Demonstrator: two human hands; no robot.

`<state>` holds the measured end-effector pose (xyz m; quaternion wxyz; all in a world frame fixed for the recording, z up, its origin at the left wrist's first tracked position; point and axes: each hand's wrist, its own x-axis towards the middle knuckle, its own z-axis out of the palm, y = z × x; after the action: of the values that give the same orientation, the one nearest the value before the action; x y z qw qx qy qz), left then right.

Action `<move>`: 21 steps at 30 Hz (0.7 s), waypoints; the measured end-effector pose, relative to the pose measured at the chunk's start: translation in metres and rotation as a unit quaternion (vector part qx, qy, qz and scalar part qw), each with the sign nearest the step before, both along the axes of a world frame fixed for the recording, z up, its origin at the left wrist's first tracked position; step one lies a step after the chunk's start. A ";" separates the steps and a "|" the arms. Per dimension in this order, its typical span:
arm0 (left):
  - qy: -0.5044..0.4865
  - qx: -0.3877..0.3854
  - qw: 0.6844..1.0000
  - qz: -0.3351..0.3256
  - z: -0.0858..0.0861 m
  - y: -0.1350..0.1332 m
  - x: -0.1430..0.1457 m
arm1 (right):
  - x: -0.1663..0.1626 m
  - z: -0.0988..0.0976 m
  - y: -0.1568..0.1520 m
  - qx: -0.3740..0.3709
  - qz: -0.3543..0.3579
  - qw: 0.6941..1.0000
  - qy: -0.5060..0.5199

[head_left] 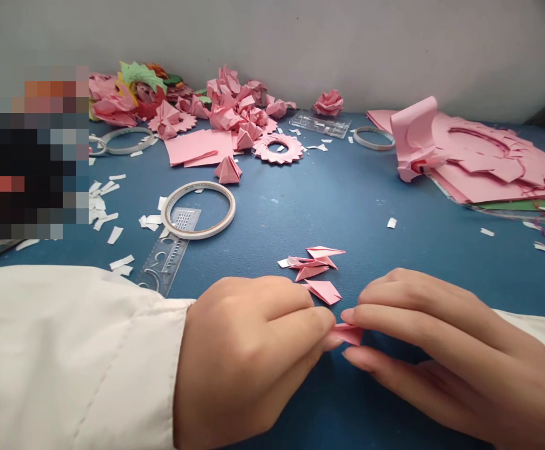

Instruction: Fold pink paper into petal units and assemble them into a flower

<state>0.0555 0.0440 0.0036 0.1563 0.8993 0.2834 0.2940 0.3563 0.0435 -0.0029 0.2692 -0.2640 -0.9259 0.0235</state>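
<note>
My left hand [249, 356] and my right hand [441, 356] meet low in the middle of the head view, above a blue table [347, 200]. Both pinch one small folded pink paper piece [349, 333] between their fingertips. The left hand is curled into a fist with thumb and forefinger on the paper; the right hand's fingers press on it from the other side. Just beyond the fingertips lie several folded pink paper pieces [317, 265]. Both wrists wear white sleeves.
A tape roll [199, 210] lies on a clear ruler [169, 253] to the left, among white paper scraps [108, 215]. Pink folded paper flowers [235, 109] pile up at the back. Pink paper sheets [479, 162] lie at the right. A blurred patch covers the left edge.
</note>
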 end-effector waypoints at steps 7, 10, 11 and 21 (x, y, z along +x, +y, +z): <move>-0.035 -0.102 0.994 -0.013 0.008 0.001 0.002 | 0.001 0.000 0.002 -0.010 0.017 1.000 0.003; -0.049 -0.137 0.989 -0.017 0.008 0.001 0.002 | 0.001 0.002 0.004 -0.021 0.032 0.999 0.003; -0.052 -0.143 0.988 -0.016 0.007 0.001 0.002 | 0.001 0.002 0.005 -0.023 0.033 0.999 0.002; -0.045 -0.150 0.987 -0.014 0.004 0.004 0.003 | -0.001 0.003 0.007 -0.030 0.046 0.999 0.003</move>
<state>0.0589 0.0477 0.0072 0.3067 0.8552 0.3044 0.2863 0.3558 0.0506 -0.0001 0.2630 -0.2293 -0.9349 0.0643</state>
